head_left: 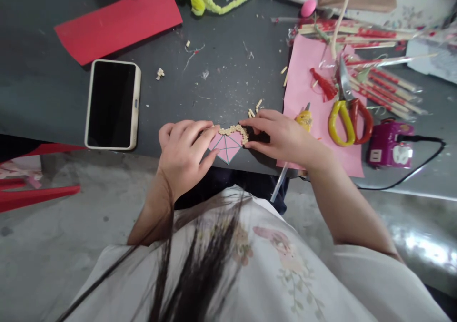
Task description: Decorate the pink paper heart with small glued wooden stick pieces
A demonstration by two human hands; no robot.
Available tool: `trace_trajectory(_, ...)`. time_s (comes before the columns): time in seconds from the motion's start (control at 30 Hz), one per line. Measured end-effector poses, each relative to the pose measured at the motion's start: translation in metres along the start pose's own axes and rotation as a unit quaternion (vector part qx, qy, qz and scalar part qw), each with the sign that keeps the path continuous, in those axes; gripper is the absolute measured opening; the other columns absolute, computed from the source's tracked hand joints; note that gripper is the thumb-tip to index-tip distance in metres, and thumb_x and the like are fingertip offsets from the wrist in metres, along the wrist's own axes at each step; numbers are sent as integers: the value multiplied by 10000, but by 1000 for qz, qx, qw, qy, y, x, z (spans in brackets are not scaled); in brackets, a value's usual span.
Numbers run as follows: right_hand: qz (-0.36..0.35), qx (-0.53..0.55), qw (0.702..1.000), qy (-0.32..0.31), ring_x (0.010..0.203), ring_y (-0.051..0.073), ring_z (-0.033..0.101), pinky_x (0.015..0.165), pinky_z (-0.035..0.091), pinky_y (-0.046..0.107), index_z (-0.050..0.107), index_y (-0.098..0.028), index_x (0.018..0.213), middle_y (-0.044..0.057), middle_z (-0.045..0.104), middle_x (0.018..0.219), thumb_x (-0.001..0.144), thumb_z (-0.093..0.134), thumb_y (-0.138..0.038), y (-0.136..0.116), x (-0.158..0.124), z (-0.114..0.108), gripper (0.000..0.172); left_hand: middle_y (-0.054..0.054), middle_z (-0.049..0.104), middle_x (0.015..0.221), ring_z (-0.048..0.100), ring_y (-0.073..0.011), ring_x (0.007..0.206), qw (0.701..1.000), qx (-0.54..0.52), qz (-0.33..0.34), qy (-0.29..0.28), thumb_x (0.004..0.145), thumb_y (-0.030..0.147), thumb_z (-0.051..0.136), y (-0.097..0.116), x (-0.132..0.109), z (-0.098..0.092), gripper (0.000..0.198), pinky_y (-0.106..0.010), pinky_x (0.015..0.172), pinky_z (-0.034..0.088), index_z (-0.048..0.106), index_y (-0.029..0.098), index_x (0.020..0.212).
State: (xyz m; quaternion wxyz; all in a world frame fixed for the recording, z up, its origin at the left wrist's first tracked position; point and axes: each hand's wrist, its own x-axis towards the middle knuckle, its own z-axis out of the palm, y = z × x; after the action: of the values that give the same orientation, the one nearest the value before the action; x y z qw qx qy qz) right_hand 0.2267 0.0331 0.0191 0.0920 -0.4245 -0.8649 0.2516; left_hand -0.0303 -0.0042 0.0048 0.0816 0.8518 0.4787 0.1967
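Note:
A small pink heart-shaped piece (225,147) with green lines across it lies at the table's front edge. Short pale stick pieces (233,130) line its top and right rim. My left hand (187,153) grips the heart's left side between thumb and fingers. Opposite, my right hand (282,134) has its thumb and index finger closed around the rim of stick pieces on the right. Whether a separate stick is between those fingertips is too small to tell. Several loose cut sticks (255,109) lie just beyond my right fingers.
To the left are a phone (112,104) and red paper (119,24). On the right, scissors (344,122) and a yellow-tipped tool (304,118) rest on pink paper (303,70). Beside it are a purple box with a cable (391,143) and bagged red-and-pale sticks (387,91).

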Motion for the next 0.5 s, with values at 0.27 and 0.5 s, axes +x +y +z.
trace_trajectory(0.27,12,6,1000,-5,910,262,597,776,479,380,600,-176,1289,114,637,1009,892,589,-376,0,-1,-4,445,-70,692,1179,602,-263,1074,999,-37,21,24,924,302,553,16,7,9,297,-458,971,387,644,244,1200)
trace_trajectory(0.5,-3,-9,1000,-9,932,259,590,777,465,359,625,-168,1246,110,630,992,906,564,-342,-1,2,-5,387,-35,723,1072,585,-231,1042,995,-46,69,50,919,226,578,32,13,26,163,-442,939,413,722,253,991)
